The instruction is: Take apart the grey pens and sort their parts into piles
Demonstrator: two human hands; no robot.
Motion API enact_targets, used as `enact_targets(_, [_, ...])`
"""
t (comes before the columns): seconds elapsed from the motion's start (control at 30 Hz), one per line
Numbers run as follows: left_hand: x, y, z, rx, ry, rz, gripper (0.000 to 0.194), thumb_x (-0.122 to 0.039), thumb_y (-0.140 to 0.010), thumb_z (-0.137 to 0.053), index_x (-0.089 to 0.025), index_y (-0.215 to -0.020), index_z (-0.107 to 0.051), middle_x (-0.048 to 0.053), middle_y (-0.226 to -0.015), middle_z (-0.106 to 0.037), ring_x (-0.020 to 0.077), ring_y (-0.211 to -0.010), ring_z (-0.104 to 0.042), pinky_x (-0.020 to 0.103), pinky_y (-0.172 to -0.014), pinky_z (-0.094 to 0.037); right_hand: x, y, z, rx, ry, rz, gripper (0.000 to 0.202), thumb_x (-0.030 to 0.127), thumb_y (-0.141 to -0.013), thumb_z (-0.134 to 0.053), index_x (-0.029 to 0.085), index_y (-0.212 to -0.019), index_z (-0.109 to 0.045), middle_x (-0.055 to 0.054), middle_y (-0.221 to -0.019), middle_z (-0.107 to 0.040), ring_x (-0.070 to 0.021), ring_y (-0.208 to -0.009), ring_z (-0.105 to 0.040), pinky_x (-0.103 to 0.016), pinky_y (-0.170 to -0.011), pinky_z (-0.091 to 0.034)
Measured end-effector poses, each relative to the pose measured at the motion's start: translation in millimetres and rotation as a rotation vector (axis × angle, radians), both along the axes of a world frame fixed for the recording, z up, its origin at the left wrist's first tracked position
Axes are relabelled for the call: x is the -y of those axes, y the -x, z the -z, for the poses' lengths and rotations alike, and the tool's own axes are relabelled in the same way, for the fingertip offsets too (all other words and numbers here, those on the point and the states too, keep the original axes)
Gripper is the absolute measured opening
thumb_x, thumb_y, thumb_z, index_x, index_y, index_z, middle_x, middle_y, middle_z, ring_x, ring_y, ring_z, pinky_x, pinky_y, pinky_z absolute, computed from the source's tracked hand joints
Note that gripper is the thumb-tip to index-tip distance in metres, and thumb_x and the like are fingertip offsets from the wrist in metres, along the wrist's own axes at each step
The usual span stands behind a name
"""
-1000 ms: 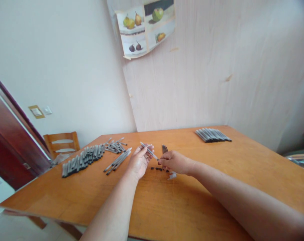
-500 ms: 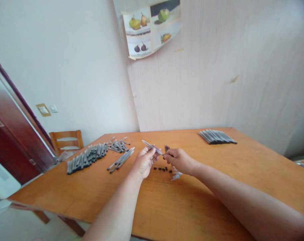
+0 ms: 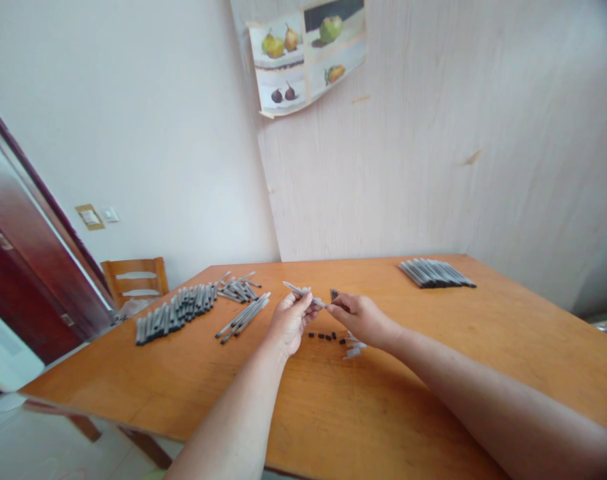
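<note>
My left hand [image 3: 294, 320] is closed around a pale pen barrel [image 3: 294, 289], whose tip points up and to the left. At the barrel's right end, the fingers of my right hand [image 3: 359, 317] are pinched together; whatever they grip is too small to make out. Below the hands, several small black plugs [image 3: 328, 337] lie in a short row on the table. Pale translucent caps [image 3: 353, 350] lie just under my right hand. Some thin dark-tipped pieces [image 3: 334, 293] show behind it, partly hidden.
On the wooden table [image 3: 223, 393], a long row of grey pens [image 3: 178, 310], a loose pile [image 3: 238, 289] and a small group [image 3: 243, 319] lie left. Another pen stack [image 3: 436, 273] is at the back right. A wooden chair [image 3: 136, 277] stands beyond the left edge.
The view has shifted slightly. Both hands keep nearly the same place around the barrel, with the right fingers still at its right end.
</note>
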State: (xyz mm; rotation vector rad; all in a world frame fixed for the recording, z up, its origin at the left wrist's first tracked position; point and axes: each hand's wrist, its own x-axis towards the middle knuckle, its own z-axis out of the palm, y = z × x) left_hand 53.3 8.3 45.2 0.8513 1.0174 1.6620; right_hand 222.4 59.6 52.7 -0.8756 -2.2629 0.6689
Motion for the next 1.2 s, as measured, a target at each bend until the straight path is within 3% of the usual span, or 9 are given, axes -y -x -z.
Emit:
enact_targets(0.1, [-0.2,-0.1,1.0,0.009,0.002,0.0,0.03,-0.028,-0.072,-0.077,-0.014,-0.094,-0.062,0.007,-0.083,-0.07,0.0131,-0.072,-0.066,0.023,-0.066,-0.049,-1.6,-1.3,0.0,0.019,0.062,-0.023,0.031,0.034,-0.09,-0.044,0.016,-0.07,-0.06,0.001,-0.061,-0.056,-0.0102,-0.057,-0.049,-0.022,-0.054,-0.033])
enact_targets(0.33, [0.6,-1.0,1.0,-0.006,0.016,0.002,0.033,-0.029,-0.071,-0.078,-0.014,-0.095,-0.062,0.007,-0.081,-0.07,0.0129,-0.071,-0.066,0.023,-0.066,-0.049,-3.4,1.2,3.7,-0.036,0.013,0.036,0.016,0.033,-0.08,-0.06,0.017,-0.079,-0.06,0.001,-0.067,-0.057,-0.0108,-0.062,-0.049,-0.021,-0.055,-0.033])
enact_targets(0.53, [0.1,-1.4,0.6,-0.012,0.014,-0.006,0.033,-0.03,-0.071,-0.078,-0.014,-0.096,-0.062,0.008,-0.081,-0.07,0.0135,-0.071,-0.066,0.023,-0.066,-0.048,-3.6,-0.4,2.8,0.025,0.103,-0.055,0.026,0.032,-0.088,-0.048,0.016,-0.072,-0.061,0.001,-0.058,-0.054,-0.0102,-0.056,-0.048,-0.022,-0.053,-0.033])
enact_targets(0.7, [-0.3,-1.1,0.7,-0.02,0.023,-0.009,0.035,-0.031,-0.07,-0.079,-0.014,-0.096,-0.062,0.007,-0.08,-0.07,0.0134,-0.071,-0.066,0.023,-0.065,-0.048,-3.2,0.3,3.9,-0.022,0.039,0.002,0.017,0.033,-0.08,-0.06,0.016,-0.082,-0.061,0.001,-0.067,-0.056,-0.0107,-0.062,-0.049,-0.021,-0.054,-0.033])
enact_targets(0.83, [0.3,-1.8,0.0,-0.025,0.018,-0.018,0.034,-0.03,-0.071,-0.078,-0.014,-0.095,-0.062,0.007,-0.079,-0.07,0.013,-0.07,-0.065,0.024,-0.065,-0.048,-3.9,-0.3,4.9,0.018,0.085,-0.053,0.025,0.034,-0.087,-0.049,0.016,-0.076,-0.062,0.001,-0.061,-0.055,-0.0106,-0.057,-0.048,-0.022,-0.053,-0.033])
enact_targets(1.03, [0.4,-1.8,0.4,-0.032,0.023,-0.012,0.033,-0.03,-0.071,-0.078,-0.014,-0.095,-0.062,0.007,-0.08,-0.07,0.0138,-0.071,-0.066,0.024,-0.066,-0.048,-6.4,0.3,9.2,-0.037,0.017,-0.004,0.017,0.033,-0.08,-0.059,0.017,-0.082,-0.061,0.001,-0.067,-0.056,-0.0104,-0.06,-0.048,-0.022,-0.054,-0.033])
enact_targets(1.2, [-0.3,-1.1,1.0,-0.038,0.03,-0.018,0.032,-0.029,-0.072,-0.076,-0.014,-0.096,-0.062,0.008,-0.08,-0.07,0.0138,-0.071,-0.066,0.024,-0.066,-0.048,-6.0,-0.4,9.7,0.007,0.071,-0.063,0.024,0.033,-0.088,-0.047,0.017,-0.077,-0.062,0.001,-0.062,-0.056,-0.0101,-0.056,-0.048,-0.022,-0.054,-0.033])
